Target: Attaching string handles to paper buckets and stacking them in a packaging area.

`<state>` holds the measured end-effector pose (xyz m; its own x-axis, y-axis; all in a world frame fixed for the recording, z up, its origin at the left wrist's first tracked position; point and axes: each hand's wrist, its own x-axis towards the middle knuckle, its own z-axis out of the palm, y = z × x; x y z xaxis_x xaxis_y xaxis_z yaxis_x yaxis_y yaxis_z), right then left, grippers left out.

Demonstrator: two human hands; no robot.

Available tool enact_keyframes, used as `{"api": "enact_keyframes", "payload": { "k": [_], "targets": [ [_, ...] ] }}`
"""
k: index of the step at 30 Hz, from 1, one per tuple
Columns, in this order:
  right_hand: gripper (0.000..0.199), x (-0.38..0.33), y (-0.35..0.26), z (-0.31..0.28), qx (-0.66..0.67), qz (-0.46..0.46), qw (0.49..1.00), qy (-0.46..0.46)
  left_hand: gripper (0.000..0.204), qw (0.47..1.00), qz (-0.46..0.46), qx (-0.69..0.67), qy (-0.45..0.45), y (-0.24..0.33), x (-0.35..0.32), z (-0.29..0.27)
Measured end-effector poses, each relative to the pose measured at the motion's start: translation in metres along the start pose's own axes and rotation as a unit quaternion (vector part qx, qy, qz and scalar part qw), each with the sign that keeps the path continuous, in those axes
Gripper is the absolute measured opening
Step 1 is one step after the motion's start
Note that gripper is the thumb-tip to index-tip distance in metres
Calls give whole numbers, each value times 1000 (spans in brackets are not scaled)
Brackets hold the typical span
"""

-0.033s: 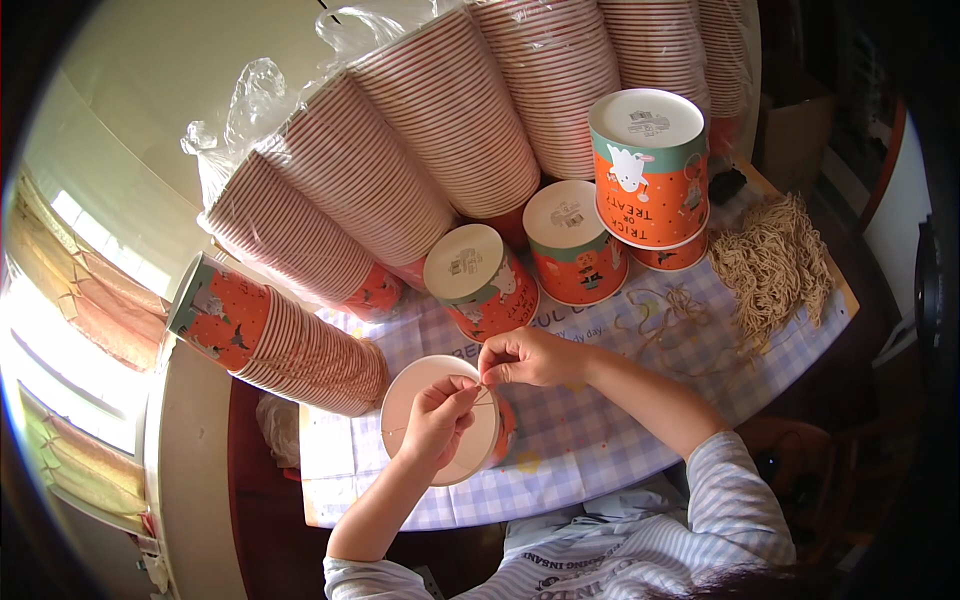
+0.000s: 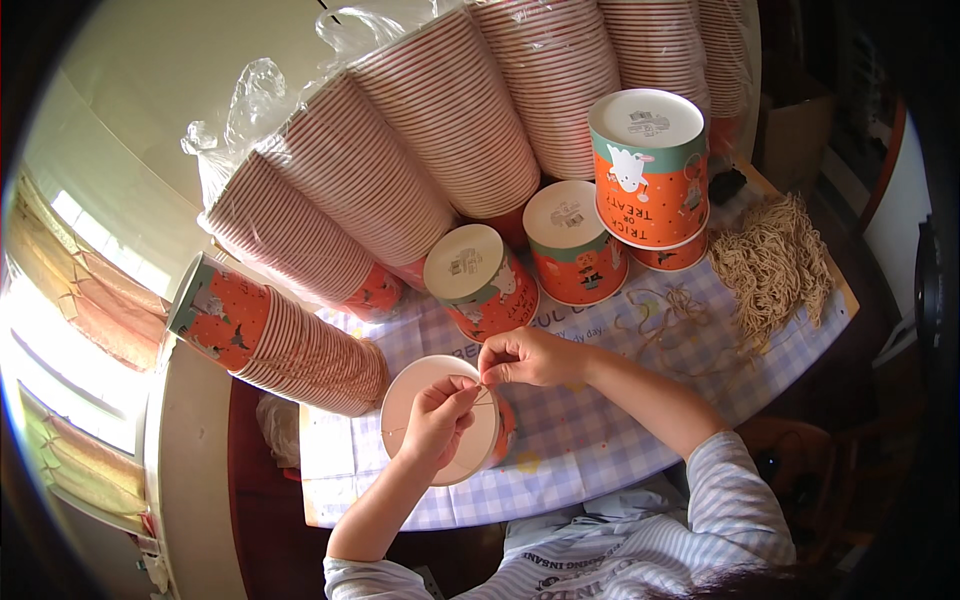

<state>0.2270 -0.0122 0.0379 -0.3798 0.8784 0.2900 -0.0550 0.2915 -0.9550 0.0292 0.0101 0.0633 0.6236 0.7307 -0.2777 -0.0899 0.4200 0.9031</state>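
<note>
Left hand (image 2: 437, 418) low centre of frame, fingertips pinched together on thin tan string (image 2: 484, 396) over mouth of paper cup (image 2: 402, 412). Right hand (image 2: 527, 357) just above and right of it, thumb and forefinger also closed on same string, knuckles almost touching left fingers. String running roughly left to right across cup's round white opening, taut between both pinches, faint tail trailing toward cup's left rim. Cup lying tilted on its side, pale inside facing camera, orange printed wall peeking out at right edge; directly under left hand, so left hand nearer, right hand at its upper right rim.

Outward: checked lilac-and-white tablecloth (image 2: 600, 440), soft, slightly wrinkled. Loose loops of cord (image 2: 668, 305) right of centre; bundle of cut tan strings (image 2: 775, 262) at right, fibrous, messy. Three upturned cups (image 2: 575, 240) mid-frame, flat white bases up, orange and green printed sides, plus taller stacked one (image 2: 648, 165) upper right. Long ribbed nested cup stacks (image 2: 440, 130) across top, some in clear crinkly plastic; one short stack (image 2: 275, 340) lying at left. Striped sleeve (image 2: 720, 500) lower right
</note>
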Motion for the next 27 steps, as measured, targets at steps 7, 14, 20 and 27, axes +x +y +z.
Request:
{"api": "enact_keyframes", "payload": {
  "k": [7,14,20,27],
  "targets": [
    [17,0,1,1,1,0,1000,3,5,999,12,33,23,1,-2,3],
    [17,1,4,0,5,3,1000,-4,3,998,22,47,38,0,-1,5],
    [12,0,1,1,-34,13,999,4,3,997,44,37,56,-1,-1,3],
    [9,0,6,4,-29,11,999,-7,3,995,58,58,60,-1,-1,3]
  ]
}}
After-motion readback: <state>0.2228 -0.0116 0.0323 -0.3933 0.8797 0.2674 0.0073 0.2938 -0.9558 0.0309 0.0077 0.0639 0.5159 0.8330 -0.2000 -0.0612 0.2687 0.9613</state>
